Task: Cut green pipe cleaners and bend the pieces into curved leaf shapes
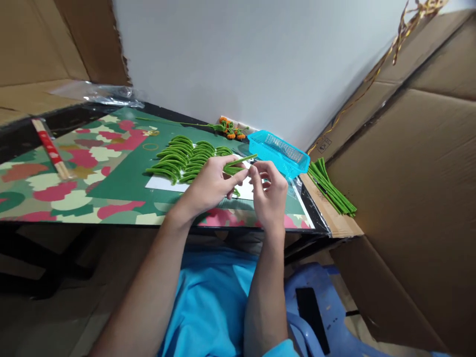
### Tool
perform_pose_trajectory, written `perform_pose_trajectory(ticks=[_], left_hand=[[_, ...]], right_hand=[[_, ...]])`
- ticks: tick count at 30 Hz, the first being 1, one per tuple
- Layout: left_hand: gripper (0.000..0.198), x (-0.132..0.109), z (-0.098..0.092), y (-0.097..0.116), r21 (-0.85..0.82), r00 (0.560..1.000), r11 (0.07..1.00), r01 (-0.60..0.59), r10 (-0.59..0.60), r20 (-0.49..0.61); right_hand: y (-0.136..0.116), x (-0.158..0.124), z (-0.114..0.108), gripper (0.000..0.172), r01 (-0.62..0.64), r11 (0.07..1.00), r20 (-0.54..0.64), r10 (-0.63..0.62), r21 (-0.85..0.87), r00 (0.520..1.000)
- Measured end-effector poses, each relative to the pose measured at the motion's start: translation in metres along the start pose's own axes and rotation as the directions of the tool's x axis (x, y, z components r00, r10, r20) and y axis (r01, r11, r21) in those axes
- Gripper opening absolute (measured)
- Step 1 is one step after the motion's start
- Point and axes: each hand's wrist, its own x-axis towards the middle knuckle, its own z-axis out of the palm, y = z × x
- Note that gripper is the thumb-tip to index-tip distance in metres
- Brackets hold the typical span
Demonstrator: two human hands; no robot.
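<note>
My left hand [212, 182] and my right hand [268, 191] meet above the near edge of the table [111, 198]. Together they pinch a green pipe cleaner [241, 160] whose free end sticks out up and to the right. Just beyond the hands lies a pile of several bent green pipe cleaner pieces [186, 157] on a white sheet [163, 184]. My fingers hide where the pipe cleaner is folded.
A turquoise plastic basket [278, 151] sits right of the hands. A bundle of straight green pipe cleaners [330, 188] lies on cardboard at far right. An orange-flowered stem [228, 129] lies near the wall. Wrapped chopsticks [50, 148] lie at left. A blue stool with a phone [312, 312] stands below.
</note>
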Motion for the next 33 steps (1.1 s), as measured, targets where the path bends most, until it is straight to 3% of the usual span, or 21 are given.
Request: perform_pose_trajectory(ticks=[10, 15, 23, 33], left_hand=[[0.025, -0.006, -0.012, -0.001, -0.066, 1.000, 0.998, -0.005, 0.007, 0.023], [0.026, -0.008, -0.010, 0.001, -0.110, 0.997, 0.993, 0.034, -0.026, 0.078], [0.029, -0.007, -0.005, 0.006, -0.164, 0.997, 0.985, 0.049, -0.039, 0.060], [0.028, -0.009, -0.005, 0.008, -0.189, 0.980, 0.981, 0.033, 0.005, 0.196]], right_hand=[[-0.001, -0.003, 0.009, 0.022, 0.032, 0.999, -0.001, -0.032, -0.022, 0.999], [0.002, -0.002, 0.008, 0.023, 0.012, 1.000, -0.034, -0.013, -0.012, 0.999], [0.003, -0.005, 0.001, 0.022, 0.012, 0.996, 0.001, -0.012, 0.084, 1.000], [0.000, -0.007, -0.002, 0.021, 0.028, 0.989, -0.026, -0.025, 0.146, 0.999]])
